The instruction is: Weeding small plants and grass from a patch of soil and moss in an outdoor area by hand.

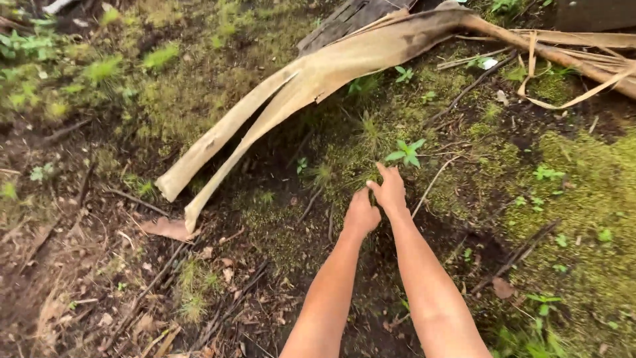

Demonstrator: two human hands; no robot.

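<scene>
Just right of the middle of the frame, both arms reach forward over mossy ground toward a small green seedling (405, 153) with a rosette of pointed leaves. The right hand (391, 191) is at the foot of the plant, its fingers bent and pointing up toward the stem; whether they actually pinch the stem cannot be told, since the fingertips blend into the moss there. The left hand (361, 213) sits just beside it, lower and to the left, curled into a loose fist with the knuckles toward the camera; what it grips, if anything, is hidden. The two hands touch or nearly touch each other.

As far as progress can be judged, the work looks to be at its start: the seedling stands upright and rooted, its leaves spread and undisturbed, and the moss (583, 192) around it shows no torn patch or loosened soil. Other small seedlings (547, 174) (a scatter of them in the right half of the frame) also stand untouched, and no pulled plants lie in view.

A long dry palm frond (311, 83) slants from the top centre down to the middle left, splitting into two strips. Dark twigs (517, 255) lie on the bare soil at lower right, and dead leaves (169, 229) and thin grass cover the lower left.
</scene>
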